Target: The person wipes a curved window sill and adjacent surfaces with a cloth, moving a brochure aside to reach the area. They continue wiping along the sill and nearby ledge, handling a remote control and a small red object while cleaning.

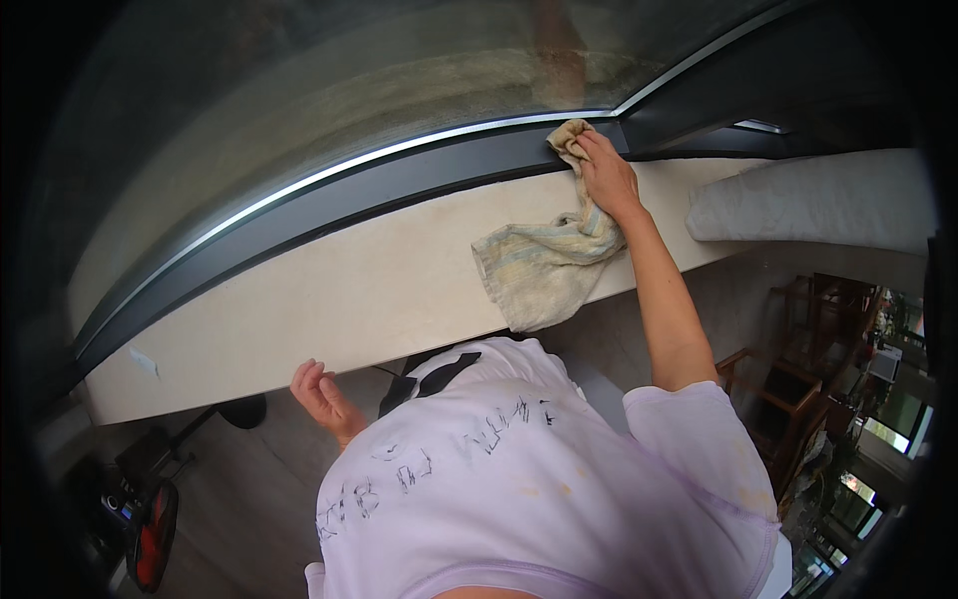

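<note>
My right hand [608, 174] grips a striped towel cloth [550, 258] and presses its bunched end onto the dark window frame [419, 168], close to the frame's corner. The loose part of the cloth trails across the pale window sill [359, 277] and reaches its front edge. Beyond the frame stands the window pane [359, 97], with a reflection in it. My left hand [323, 397] is at the sill's front edge, fingers loosely curled and apart, with nothing visible in it. Whether its fingertips touch the edge I cannot tell.
A grey-white padded roll [816, 198] lies at the sill's right end. A small white scrap [144, 362] is on the left part. A red and black object [153, 535] stands low on the left. Wooden chairs [786, 389] are on the right.
</note>
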Available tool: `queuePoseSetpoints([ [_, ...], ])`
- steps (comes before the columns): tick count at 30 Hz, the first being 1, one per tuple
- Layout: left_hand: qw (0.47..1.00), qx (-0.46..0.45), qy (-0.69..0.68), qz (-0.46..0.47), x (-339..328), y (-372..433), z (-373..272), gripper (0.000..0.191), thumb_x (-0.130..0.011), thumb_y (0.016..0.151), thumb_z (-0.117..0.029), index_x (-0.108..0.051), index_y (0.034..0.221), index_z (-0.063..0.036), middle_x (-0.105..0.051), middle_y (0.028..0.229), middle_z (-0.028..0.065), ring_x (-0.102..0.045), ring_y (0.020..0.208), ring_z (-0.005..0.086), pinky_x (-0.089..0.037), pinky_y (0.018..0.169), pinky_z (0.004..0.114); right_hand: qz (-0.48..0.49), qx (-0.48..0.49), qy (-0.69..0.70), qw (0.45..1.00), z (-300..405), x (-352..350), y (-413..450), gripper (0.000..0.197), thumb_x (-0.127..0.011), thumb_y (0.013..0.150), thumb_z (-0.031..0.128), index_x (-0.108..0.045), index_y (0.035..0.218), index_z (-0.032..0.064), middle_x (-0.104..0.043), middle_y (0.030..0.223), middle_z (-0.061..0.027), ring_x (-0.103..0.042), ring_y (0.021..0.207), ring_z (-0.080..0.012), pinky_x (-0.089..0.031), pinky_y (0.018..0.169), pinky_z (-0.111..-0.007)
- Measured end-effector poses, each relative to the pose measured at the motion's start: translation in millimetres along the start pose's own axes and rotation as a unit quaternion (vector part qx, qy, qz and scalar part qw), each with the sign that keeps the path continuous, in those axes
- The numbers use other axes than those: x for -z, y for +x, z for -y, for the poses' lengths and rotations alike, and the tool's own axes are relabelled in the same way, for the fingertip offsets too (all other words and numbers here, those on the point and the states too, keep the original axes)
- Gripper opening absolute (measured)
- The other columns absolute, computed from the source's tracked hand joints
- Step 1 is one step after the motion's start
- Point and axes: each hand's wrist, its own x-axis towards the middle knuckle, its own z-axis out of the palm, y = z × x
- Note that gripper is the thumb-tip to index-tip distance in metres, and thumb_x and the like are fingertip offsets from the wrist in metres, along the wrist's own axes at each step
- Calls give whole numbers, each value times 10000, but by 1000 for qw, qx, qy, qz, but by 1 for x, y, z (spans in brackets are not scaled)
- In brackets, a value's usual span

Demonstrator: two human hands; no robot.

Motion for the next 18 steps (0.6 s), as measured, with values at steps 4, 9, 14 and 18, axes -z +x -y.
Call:
queuePoseSetpoints([
  [4,1000,3,17,-5,6,2,4,217,-481,1051,-179,-600,1157,-32,-490,1300,117,-531,1094,185,-479,857,296,-112,-118,-16,987,-14,-17,5,316,-513,943,140,-616,1228,49,-522,1392,-124,-627,1128,-360,-519,941,-454],
  [9,999,37,18,-24,4,-11,10,199,-491,1053,-171,-605,1144,-36,-488,1301,100,-528,1118,183,-472,867,290,-19,-76,12,997,141,-56,6,250,-569,907,145,-590,1100,-13,-506,1294,-202,-678,943,-402,-560,813,-487],
  [14,999,43,20,-9,1,-15,-4,200,-506,1051,-177,-602,1138,-24,-483,1298,108,-523,1141,183,-466,889,294,-48,147,185,971,179,-46,-23,344,-608,869,89,-627,1212,70,-572,1350,-110,-633,1122,-334,-536,921,-419],
  [18,995,98,8,-32,5,-23,-1,195,-524,1046,-174,-600,1135,-18,-484,1294,121,-526,1117,194,-463,919,315,-165,19,-1,986,56,-5,15,337,-603,906,109,-627,1237,49,-576,1354,-101,-639,1107,-345,-534,904,-426],
])
